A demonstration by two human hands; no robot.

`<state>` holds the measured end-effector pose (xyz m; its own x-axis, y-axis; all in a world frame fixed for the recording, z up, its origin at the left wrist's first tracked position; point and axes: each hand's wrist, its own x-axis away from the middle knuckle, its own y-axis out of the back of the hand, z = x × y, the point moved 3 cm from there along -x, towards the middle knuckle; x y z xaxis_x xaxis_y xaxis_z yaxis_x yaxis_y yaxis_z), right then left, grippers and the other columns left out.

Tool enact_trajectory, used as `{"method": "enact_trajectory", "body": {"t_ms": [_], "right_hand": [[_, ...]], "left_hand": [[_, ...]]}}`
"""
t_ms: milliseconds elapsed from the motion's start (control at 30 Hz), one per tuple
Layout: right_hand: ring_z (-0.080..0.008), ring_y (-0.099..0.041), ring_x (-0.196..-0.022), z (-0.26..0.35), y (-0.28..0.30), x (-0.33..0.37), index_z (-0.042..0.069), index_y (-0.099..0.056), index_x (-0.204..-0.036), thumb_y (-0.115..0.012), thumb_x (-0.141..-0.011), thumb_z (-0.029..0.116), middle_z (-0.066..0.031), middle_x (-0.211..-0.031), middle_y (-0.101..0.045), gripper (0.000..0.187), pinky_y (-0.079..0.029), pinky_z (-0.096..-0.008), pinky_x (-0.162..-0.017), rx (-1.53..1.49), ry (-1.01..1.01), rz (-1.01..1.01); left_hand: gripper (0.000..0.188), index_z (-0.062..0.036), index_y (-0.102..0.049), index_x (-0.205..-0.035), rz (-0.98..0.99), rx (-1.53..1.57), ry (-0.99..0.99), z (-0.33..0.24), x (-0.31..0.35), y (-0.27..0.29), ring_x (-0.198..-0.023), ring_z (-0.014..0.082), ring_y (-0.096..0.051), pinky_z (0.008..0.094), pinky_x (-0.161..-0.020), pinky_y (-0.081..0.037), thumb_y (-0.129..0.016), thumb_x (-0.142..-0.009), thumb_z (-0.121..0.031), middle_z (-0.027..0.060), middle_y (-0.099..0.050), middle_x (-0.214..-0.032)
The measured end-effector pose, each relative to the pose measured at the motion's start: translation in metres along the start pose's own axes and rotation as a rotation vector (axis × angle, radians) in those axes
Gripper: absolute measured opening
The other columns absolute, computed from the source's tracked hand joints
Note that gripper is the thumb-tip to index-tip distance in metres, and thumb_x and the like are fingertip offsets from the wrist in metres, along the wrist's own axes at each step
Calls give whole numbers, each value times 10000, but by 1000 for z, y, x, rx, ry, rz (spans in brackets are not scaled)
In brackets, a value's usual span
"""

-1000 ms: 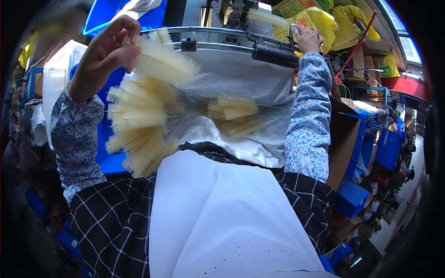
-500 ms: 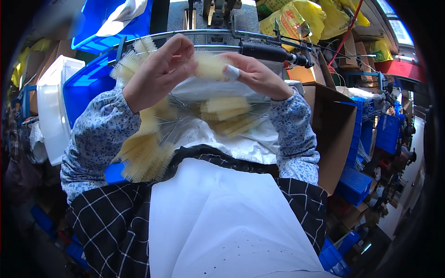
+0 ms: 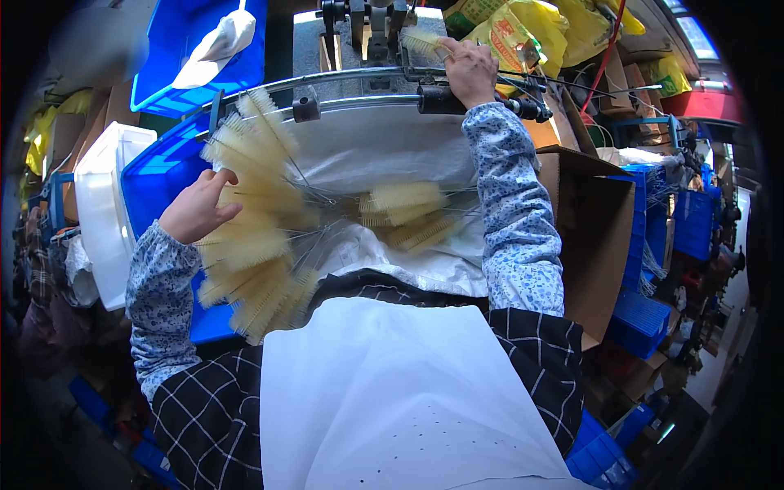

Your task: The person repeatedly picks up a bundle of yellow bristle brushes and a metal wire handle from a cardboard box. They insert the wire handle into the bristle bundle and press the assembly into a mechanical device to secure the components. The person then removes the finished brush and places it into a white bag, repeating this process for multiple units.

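My right hand (image 3: 474, 72) is up by the metal machine (image 3: 377, 49), its fingers closed on a cream bristle brush (image 3: 420, 41). The brush's bristles point left towards the machine's middle. At the left, my left hand (image 3: 198, 206) is at the edge of a pile of similar brushes (image 3: 249, 245) with wire handles. Its thumb and index finger are apart, and I see nothing held between them. More cream brushes (image 3: 404, 204) lie on the white sheeting (image 3: 367, 241) in front of me, their bristles mostly bunched together.
A curved metal rail (image 3: 351, 104) with a black cylinder (image 3: 441, 100) crosses in front of the machine. Blue bins (image 3: 155, 163) and a white tub (image 3: 106, 204) stand left. An open cardboard box (image 3: 596, 237) is right, with yellow bags (image 3: 523, 37) behind.
My hands were together around a brush above the sheeting. The right has moved up and right to the machine with a brush; the left has moved down and left to the pile.
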<state>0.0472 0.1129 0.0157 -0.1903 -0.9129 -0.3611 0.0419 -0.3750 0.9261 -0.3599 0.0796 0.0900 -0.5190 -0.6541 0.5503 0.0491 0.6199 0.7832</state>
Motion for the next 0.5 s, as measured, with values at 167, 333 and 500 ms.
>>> {"method": "enact_trajectory", "body": {"t_ms": [167,333,500], "right_hand": [[-255,-502,-862,-3,-5,-2,257,-584,-1044,-526,-799,263,-29,-870,-579,252,-375,-398,-746,-38,60,-22],[-249,-496,-857,-3,-4,-4,261,-586,-1038,-548,-789,246,-10,-858,-572,253,-364,-393,-748,-77,100,-3],[-208,-452,-950,-5,-8,-13,303,-589,-1045,-531,-765,188,8,-906,-557,308,-325,-381,-816,-8,127,-2]], "left_hand": [[345,-56,-448,-1004,-53,-60,-82,-2,-1,-6,-850,320,-525,367,-753,-420,-612,-749,-220,160,-497,-947],[326,-56,-457,-961,-39,-138,-38,-5,12,4,-827,315,-532,378,-701,-419,-622,-743,-233,127,-510,-932],[336,-55,-446,-961,-137,-170,-38,-25,39,9,-854,306,-513,365,-721,-407,-638,-704,-153,111,-490,-923]]}}
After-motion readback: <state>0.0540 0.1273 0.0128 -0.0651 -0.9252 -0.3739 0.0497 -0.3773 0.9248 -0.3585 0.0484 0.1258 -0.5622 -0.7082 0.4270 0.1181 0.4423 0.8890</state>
